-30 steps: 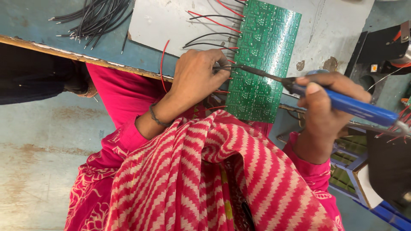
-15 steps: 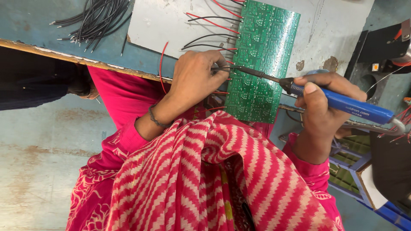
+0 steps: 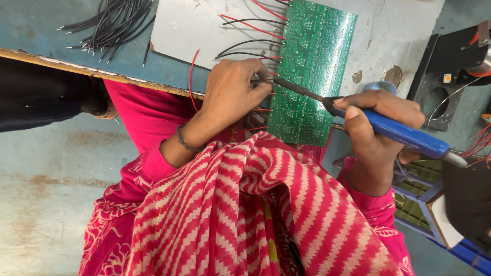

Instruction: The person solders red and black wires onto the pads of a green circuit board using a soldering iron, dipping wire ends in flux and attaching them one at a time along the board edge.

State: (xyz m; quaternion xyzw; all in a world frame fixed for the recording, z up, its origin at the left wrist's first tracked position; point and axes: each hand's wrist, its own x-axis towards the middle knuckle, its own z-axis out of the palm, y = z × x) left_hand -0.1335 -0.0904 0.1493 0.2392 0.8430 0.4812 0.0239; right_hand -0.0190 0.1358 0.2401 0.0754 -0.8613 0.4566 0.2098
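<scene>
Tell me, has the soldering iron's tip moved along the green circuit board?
No. The soldering iron tip stays at the same left-edge spot on the green circuit board.

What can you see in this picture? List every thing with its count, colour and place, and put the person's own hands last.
circuit board: one, green, upright on the bench edge, centre.
wires on the board: several, red and black, sticking out from its left side.
loose wires: a bundle, black, top left on the bench.
grey sheet: one, under the board.
soldering iron: one, blue handle, tip at the board's left edge.
bench: one, blue-grey, across the top.
crate: one, blue, lower right.
left hand: at the board's left edge, holding a thin wire.
right hand: gripping the soldering iron.
</scene>
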